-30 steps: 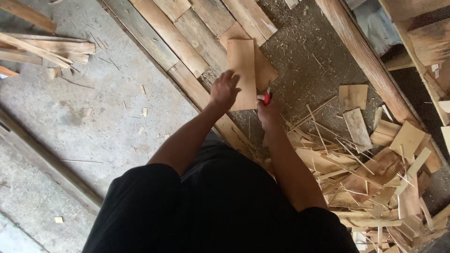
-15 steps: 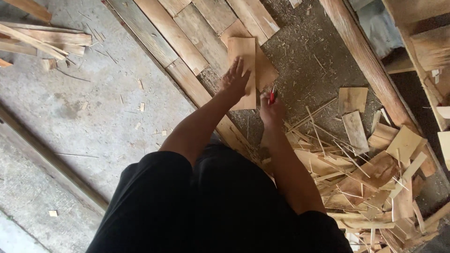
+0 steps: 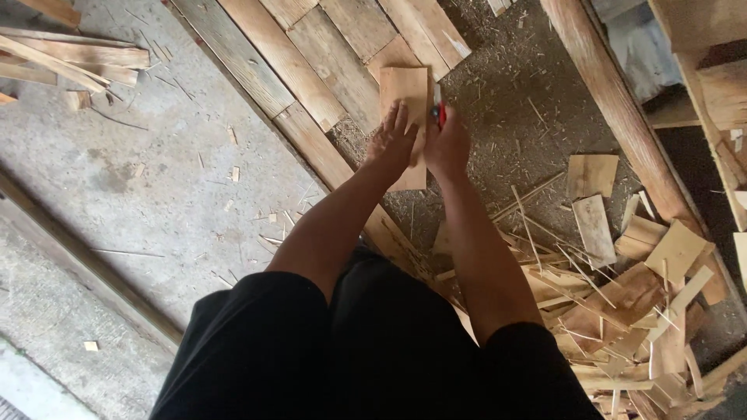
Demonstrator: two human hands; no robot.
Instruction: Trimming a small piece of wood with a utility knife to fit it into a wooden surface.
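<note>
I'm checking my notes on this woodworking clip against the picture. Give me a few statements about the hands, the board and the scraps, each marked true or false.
1. The left hand lies flat on the board. True.
2. The right hand is empty. False: it grips a red-handled tool at the board's right edge.
3. The scrap pile lies on the person's right. True.
4. The board stands upright on its end. False: it lies flat on the ground.
5. Loose sticks lie on the concrete at the upper left. True.
</note>
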